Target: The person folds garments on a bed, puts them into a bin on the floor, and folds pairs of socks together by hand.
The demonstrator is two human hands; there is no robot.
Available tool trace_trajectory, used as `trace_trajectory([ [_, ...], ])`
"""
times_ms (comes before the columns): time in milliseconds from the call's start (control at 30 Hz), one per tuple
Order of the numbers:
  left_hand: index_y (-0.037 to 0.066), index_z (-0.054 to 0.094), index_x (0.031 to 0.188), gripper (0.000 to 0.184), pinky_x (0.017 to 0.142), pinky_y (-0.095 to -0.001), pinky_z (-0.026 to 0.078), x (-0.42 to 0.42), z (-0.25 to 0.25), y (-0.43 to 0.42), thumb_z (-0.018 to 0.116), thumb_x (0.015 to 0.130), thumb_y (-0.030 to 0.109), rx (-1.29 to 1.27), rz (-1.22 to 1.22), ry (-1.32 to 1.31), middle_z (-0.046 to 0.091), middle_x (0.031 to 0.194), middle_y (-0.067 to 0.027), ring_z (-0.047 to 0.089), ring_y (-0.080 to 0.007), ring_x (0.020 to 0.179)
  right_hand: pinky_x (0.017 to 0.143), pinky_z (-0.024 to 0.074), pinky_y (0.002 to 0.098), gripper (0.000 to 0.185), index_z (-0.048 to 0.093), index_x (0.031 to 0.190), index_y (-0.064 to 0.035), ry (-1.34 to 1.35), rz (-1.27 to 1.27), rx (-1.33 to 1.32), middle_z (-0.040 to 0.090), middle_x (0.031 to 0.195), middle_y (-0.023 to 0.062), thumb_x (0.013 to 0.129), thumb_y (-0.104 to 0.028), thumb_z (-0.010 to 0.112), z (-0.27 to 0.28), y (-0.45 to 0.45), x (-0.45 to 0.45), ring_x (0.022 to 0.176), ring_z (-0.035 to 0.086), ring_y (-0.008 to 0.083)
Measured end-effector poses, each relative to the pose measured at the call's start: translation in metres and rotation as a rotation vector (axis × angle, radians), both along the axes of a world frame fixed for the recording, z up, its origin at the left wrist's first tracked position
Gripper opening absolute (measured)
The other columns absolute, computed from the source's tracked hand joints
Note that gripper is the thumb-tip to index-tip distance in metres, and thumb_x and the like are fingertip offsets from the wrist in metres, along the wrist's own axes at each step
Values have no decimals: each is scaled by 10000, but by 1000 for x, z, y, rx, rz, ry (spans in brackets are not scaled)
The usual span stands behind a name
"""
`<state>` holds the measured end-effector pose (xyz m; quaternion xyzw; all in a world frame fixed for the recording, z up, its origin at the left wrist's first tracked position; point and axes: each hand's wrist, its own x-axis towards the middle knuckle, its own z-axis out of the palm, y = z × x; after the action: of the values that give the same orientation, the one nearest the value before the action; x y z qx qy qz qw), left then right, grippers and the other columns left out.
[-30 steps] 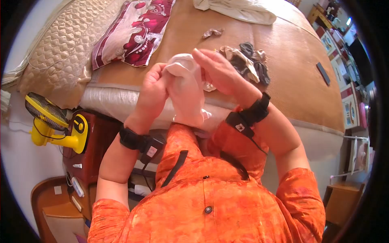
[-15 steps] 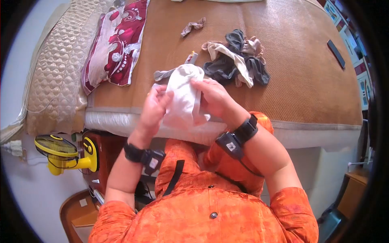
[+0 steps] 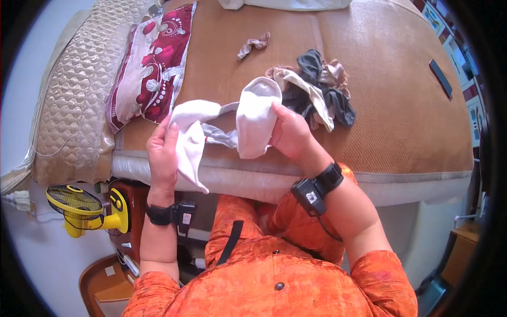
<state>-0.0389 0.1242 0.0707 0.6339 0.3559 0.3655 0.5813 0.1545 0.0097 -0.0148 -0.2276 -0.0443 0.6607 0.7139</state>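
My left hand (image 3: 162,154) pinches a white sock (image 3: 190,138) by its side, its pointed end hanging down over the bed's edge. Another white sock (image 3: 255,126) is held up in my right hand (image 3: 292,133), thumb in front and the other fingers behind it. A narrow strip of cloth shows between the two; whether it joins them I cannot tell. Behind them a grey sock (image 3: 221,136) lies on the mat. Just beyond my right hand is a loose pile with a dark grey sock (image 3: 339,105) and a cream sock (image 3: 305,89).
The bed carries a brown woven mat (image 3: 401,116). A crumpled beige sock (image 3: 254,45) lies farther back, a dark phone-like object (image 3: 440,78) at the right. A red patterned pillow (image 3: 153,68) is at left; below stands a yellow fan (image 3: 79,208).
My hands have moved apart, the left one leftward and the right one slightly right. The white cloth, bunched together before, is now spread as two separate-looking pieces. The view has shifted slightly.
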Motion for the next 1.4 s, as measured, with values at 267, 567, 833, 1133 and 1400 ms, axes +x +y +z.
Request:
trace_trajectory([
  [267,91,501,1133,390,517,-366,473,41,-24,-56,510,743,116,1049,-428,736,591,711,-112,596,-258,604,856,420,421,429,364,1227,-61,18,147,91,488,1160,120,908,-345,322,-11,8,-19,1035,505,256],
  [567,30,503,1118,378,549,-325,456,26,-48,-63,594,774,160,886,-579,415,590,719,-137,587,-230,607,682,491,302,211,532,1018,-10,-161,-41,3,589,891,64,839,-117,498,-14,9,-31,754,586,152],
  [833,32,534,911,178,590,-184,389,7,-38,-7,576,828,183,84,-122,115,523,722,17,467,-49,643,633,492,276,282,536,1028,-28,-355,190,122,591,894,48,875,-259,487,-2,-3,-46,751,584,123],
  [1133,85,440,810,110,586,-184,391,-22,-49,-12,544,841,105,-28,-191,-53,515,745,11,468,-40,652,690,481,265,327,495,1092,-40,-366,191,35,573,938,56,894,-292,430,-4,-5,-51,807,566,115],
  [1400,22,441,1074,268,682,-205,417,-6,-20,-30,511,816,4,90,-477,235,552,865,-24,516,-70,757,710,452,245,336,493,1129,-61,-564,309,129,550,989,29,886,-286,436,3,-11,-49,849,530,84],
])
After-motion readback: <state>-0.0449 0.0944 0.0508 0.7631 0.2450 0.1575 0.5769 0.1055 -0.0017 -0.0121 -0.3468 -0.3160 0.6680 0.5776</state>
